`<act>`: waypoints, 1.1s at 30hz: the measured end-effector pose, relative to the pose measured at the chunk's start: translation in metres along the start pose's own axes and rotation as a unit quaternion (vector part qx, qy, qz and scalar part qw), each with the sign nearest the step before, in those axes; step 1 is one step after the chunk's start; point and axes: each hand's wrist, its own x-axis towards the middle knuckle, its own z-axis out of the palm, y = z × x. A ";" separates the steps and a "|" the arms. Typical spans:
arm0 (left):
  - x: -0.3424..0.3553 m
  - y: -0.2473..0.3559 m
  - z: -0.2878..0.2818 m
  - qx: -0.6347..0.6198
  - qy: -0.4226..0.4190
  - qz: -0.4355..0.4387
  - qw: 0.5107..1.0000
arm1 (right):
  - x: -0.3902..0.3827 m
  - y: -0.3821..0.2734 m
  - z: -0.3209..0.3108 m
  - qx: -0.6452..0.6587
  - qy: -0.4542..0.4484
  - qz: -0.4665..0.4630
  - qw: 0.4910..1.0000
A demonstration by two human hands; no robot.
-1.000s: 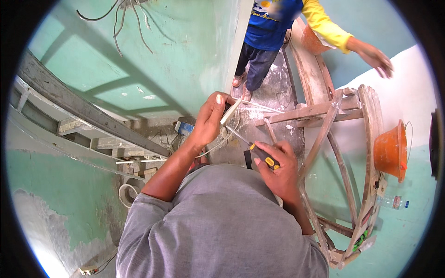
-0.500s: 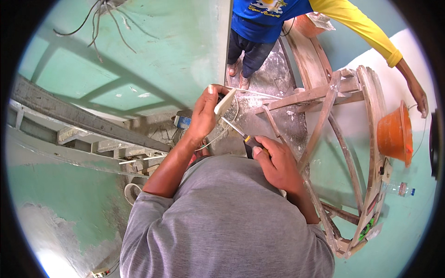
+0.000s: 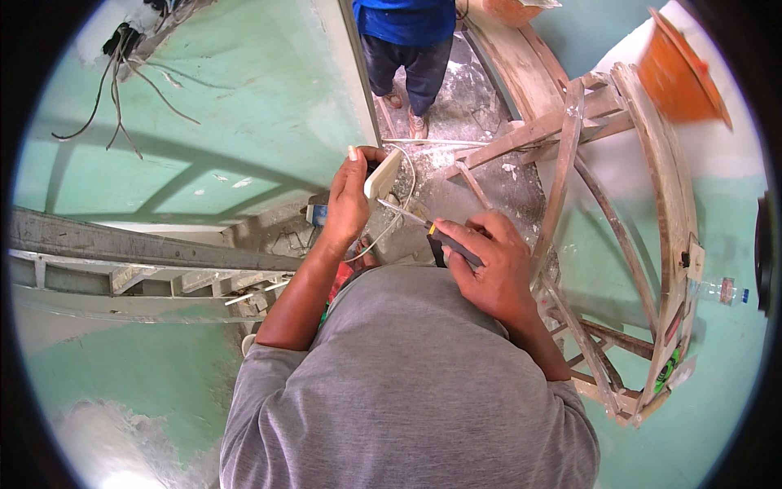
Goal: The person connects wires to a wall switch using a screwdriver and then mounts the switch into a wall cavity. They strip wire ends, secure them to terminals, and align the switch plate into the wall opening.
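Nearest to my remote viewpoint spreads the wearer's grey shirt [image 3: 415, 367], with a bare forearm rising on either side. Beyond it I have the right hand [image 3: 491, 257], closed around a screwdriver [image 3: 453, 243]: its handle is dark, with a yellow band toward the front, and its slim metal shaft points up and to the left. The left hand [image 3: 350, 200] grips the principal object, a cream-white plate [image 3: 383, 174], its thumb upright along the near side. The plate lies between the two hands, in front of the chest, and appears flat and smooth, roughly rectangular with softened corners, tilted so that I see it obliquely; a dark part shows between it and the fingers. The screwdriver's tip is at the plate's lower edge; I cannot tell whether they touch. Just beside the plate, a thin white cable [image 3: 413, 175] curves down toward the feet.

Farther off, I note a wooden trestle [image 3: 562, 163] at right, with an orange bucket [image 3: 680, 73] tilted near its top, and a grey metal ladder [image 3: 147, 244] at left. Loose wires [image 3: 118, 90] hang from the green wall [image 3: 261, 114]. In the background stands a co-worker [image 3: 411, 57] in a blue top and dark trousers.
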 end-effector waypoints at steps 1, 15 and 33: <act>0.001 -0.002 0.001 -0.021 -0.001 -0.014 1.000 | 0.000 0.000 -0.002 -0.009 0.007 -0.014 1.000; 0.012 -0.022 -0.004 -0.318 -0.029 -0.127 0.939 | -0.010 0.008 -0.013 0.112 0.054 0.084 0.989; -0.003 -0.001 -0.011 -0.212 -0.023 -0.094 0.973 | 0.004 -0.001 -0.001 0.104 0.029 0.041 0.993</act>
